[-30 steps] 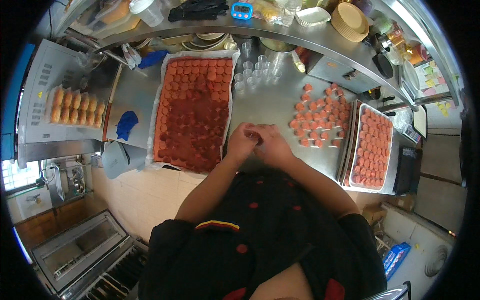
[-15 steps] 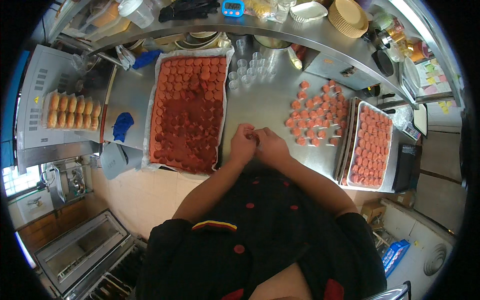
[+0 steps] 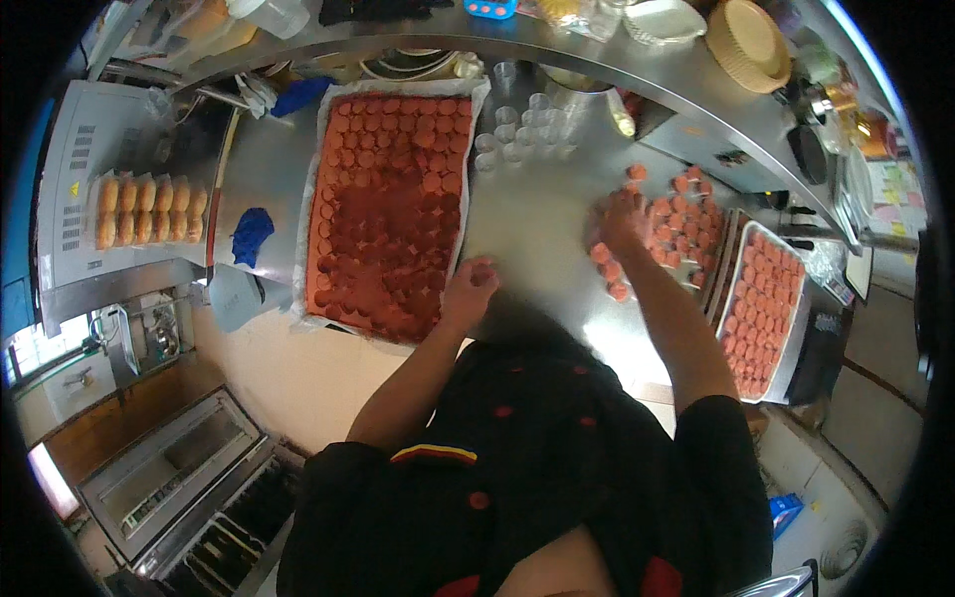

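A red sheet cake (image 3: 398, 214) on pale paper lies to my left. Many round pieces are cut into it, and its middle and near part are a rough web with round holes. Just off its right edge, my left hand (image 3: 471, 291) is closed with curled fingers; what they hold, if anything, is too small to make out. My right hand (image 3: 625, 227) reaches over the loose red cake rounds (image 3: 679, 225) on the steel table (image 3: 532, 214). Its fingers point down among them, blurred, and hide their contact with the rounds.
At the right stands a white-rimmed tray (image 3: 748, 390) full of red rounds. Clear plastic cups (image 3: 507, 133) cluster at the back, below a steel shelf (image 3: 557, 48). A blue cloth (image 3: 253, 237) lies left of the cake, and packed buns (image 3: 149, 211) sit farther left.
My hands, together in front of me before, have parted. The right went right and away to the loose rounds; the left stays near the cake's edge. The whole view has shifted slightly.
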`<state>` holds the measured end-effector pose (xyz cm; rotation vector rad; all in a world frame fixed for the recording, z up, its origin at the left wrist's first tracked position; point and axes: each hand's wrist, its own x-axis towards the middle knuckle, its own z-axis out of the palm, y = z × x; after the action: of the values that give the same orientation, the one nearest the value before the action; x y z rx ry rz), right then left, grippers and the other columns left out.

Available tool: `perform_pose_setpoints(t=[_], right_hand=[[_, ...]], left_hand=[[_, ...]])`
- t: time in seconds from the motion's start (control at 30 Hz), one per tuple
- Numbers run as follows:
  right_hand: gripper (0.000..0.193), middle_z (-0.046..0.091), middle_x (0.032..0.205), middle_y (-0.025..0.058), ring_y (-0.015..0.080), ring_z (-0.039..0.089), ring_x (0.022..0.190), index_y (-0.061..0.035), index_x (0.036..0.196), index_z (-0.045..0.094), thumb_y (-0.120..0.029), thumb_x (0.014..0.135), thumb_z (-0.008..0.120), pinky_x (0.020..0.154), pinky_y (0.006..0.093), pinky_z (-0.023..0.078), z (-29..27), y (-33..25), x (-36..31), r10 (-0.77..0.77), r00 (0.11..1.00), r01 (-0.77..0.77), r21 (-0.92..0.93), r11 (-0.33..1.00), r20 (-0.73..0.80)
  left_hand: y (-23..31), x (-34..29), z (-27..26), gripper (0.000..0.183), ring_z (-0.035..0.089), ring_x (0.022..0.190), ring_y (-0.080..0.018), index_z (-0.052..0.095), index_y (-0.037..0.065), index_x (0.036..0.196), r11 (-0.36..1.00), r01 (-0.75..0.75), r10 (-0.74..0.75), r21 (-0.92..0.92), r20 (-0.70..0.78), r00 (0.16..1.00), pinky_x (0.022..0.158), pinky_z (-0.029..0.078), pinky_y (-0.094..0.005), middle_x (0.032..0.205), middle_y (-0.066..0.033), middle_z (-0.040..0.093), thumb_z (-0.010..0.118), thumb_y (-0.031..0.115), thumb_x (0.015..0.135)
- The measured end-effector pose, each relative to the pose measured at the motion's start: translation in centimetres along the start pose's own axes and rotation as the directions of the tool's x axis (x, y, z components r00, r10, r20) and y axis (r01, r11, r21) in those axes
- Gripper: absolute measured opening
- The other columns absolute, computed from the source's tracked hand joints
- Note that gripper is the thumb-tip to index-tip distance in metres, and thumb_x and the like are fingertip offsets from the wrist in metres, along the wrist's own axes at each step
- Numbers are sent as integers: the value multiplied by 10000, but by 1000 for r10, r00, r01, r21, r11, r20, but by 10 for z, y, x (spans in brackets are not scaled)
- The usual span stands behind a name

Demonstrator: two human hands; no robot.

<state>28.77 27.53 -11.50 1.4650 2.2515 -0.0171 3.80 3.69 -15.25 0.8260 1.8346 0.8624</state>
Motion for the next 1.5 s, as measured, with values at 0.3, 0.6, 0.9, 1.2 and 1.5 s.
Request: perform_pose_setpoints(t=[0.3,0.6,0.9,1.2,1.5], right_hand=[[592,651,1328,138,363,585,1263,-236,1512,491,-264,939,638,1060,537,483,10,-11,108,-12,987,77,408,910,-160],[132,677,1206,162,374,612,1201,-65,978,698,-174,917,657,1053,506,496,57,-26,76,-81,791,451,488,747,-607],[648,568,1227,174,319,630,1165,-61,1344,434,3,805,787,849,380,597,20,-52,-67,31,991,129,988,83,-132],[753,584,1268,198,352,657,1132,-86,1420,423,-22,783,817,905,406,581,-49,-89,-117,-93,920,391,897,206,-380],[735,569,1272,201,381,666,1102,-95,1420,452,-42,779,810,925,442,575,-67,-89,-151,-99,901,432,867,248,-421]], left_hand=[[45,111,-100,328,695,1064,-339,719,91,1260,958,185,-92,221,-373,923,963,545,-433,1170,-176,726,645,242,979],[32,173,-58,370,570,1178,-387,661,95,1215,803,175,127,569,-451,883,985,522,-502,1149,-172,650,745,326,939],[85,85,-63,334,684,1035,-270,633,68,1242,981,-44,6,-191,-193,981,882,558,-350,1259,-126,667,712,21,921],[148,-28,-5,477,590,1246,-317,655,95,1282,744,-646,651,171,27,758,1096,455,-436,1314,-116,626,812,137,833],[136,-57,-18,397,601,1215,-345,704,85,1228,640,-675,718,366,27,695,1042,493,-425,1346,-116,638,795,212,863]])
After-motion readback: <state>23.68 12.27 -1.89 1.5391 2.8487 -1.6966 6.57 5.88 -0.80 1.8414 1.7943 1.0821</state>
